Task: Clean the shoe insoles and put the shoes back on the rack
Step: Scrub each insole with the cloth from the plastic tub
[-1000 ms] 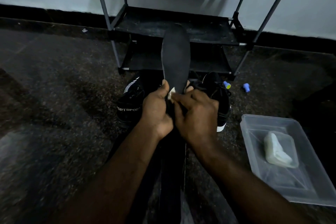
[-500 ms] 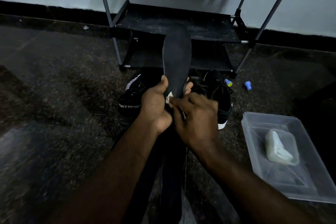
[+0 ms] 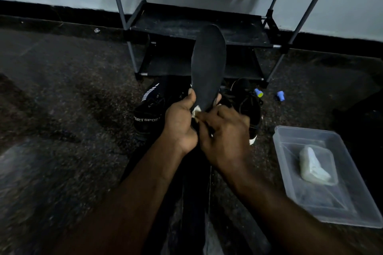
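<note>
A dark insole stands upright in front of me, toe end up. My left hand grips its lower end, thumb on the left edge. My right hand pinches a small white wipe against the insole's heel. Behind my hands two black shoes sit on the floor: one with white "SPORT" lettering on the left, the other on the right with a white sole. The black shoe rack stands against the wall beyond them, its visible shelves bare.
A clear plastic tub holding a pale packet lies on the floor at the right. A small blue cap and a blue-yellow piece lie near the rack's right leg. My dark-clothed legs stretch out below my arms.
The view shifted slightly. The insole has tilted a little to the right at its top; both hands keep their hold at its heel.
</note>
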The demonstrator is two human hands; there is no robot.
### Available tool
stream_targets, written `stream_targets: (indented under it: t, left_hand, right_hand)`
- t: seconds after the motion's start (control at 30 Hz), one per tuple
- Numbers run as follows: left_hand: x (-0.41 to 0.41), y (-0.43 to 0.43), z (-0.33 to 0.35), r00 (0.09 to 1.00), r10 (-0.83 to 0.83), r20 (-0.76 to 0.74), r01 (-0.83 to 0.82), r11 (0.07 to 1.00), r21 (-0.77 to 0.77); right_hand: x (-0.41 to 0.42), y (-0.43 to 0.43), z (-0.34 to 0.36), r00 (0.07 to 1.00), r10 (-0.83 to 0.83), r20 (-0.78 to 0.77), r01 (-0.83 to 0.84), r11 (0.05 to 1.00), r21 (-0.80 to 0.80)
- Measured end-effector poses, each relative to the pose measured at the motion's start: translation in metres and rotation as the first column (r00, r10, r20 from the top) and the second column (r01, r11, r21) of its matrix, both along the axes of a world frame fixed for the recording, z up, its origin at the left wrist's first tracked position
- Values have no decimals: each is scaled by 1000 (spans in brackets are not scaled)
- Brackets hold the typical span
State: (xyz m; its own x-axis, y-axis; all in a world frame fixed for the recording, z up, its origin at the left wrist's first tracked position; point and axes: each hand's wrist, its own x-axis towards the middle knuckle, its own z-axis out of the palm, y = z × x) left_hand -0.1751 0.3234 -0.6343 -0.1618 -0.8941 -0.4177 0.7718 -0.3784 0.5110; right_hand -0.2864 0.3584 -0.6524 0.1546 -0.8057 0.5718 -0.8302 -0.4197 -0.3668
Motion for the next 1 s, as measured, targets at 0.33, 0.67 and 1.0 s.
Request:
stream_targets:
  t: [0.33, 0.67, 1.0]
  left_hand:
    - [6, -3, 8, 998, -61, -33, 59, 996, -63]
    - [10, -4, -2, 1000, 10, -21, -10, 1000, -3]
    - [-5, 12, -15, 983, -67, 172, 79, 995, -63]
  right_hand:
    - [-9, -19, 22, 991, -133, 23, 134, 990, -49]
    - [-14, 32, -11, 937, 96, 336, -156, 975, 158]
    - [-52, -23, 13, 939, -63, 338, 28, 994, 108]
